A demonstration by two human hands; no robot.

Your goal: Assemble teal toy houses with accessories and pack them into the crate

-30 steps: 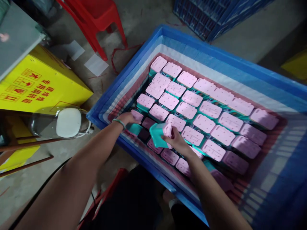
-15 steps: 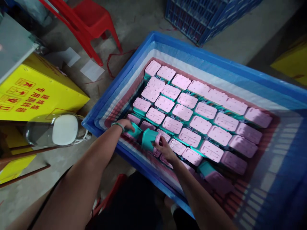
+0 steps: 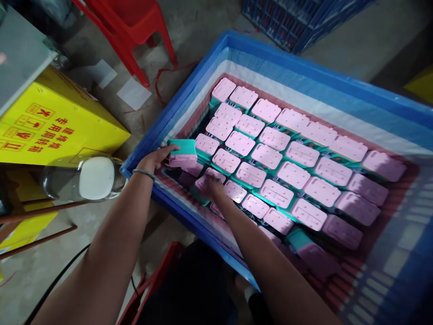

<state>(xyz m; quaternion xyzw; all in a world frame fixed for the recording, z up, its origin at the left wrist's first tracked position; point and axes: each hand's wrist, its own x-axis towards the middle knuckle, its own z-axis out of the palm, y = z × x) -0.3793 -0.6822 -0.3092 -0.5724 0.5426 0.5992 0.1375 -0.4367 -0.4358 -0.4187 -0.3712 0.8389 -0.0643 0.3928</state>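
Note:
My left hand [image 3: 158,158] grips a small teal box with a pink lid [image 3: 183,151] by its left end, lifted over the crate's left edge and tilted so the teal side faces up. Lower in the crate, my right hand [image 3: 214,186] is on another pink-lidded box [image 3: 204,180]; its fingers are partly hidden and in shadow. Rows of similar boxes [image 3: 240,143] lie lids up inside the large blue crate [image 3: 304,72], which has a striped woven lining. One box [image 3: 311,253] rests tilted near my right forearm.
Behind the blue crate stands a slatted blue crate [image 3: 287,22]. A red plastic chair [image 3: 142,27], white papers [image 3: 134,93] and red string are on the floor at upper left. To the left are a yellow carton [image 3: 54,122] and a clear container with a white pad [image 3: 97,178].
My left hand has raised its box up and left to the crate's edge. My right hand has moved its box left and down among the others. The view has shifted slightly.

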